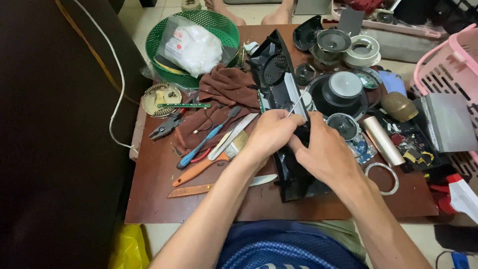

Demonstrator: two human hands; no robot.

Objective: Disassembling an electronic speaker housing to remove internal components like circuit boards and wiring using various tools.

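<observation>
While both hands work, the black speaker case lies on the desk.
Left hand pinches a thin metal rod; right hand grips the case.

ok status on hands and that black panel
Left hand and right hand both grip black panel. Thin metal tool between fingers. Speakers crowd right side.

A green basket is sitting at the far edge of the brown table, holding a white plastic bag, with a brown rag lying beside it. Pliers, a blue-handled screwdriver and an orange-handled brush are lying left, while loose speaker cones and a pink basket are sitting right.
</observation>
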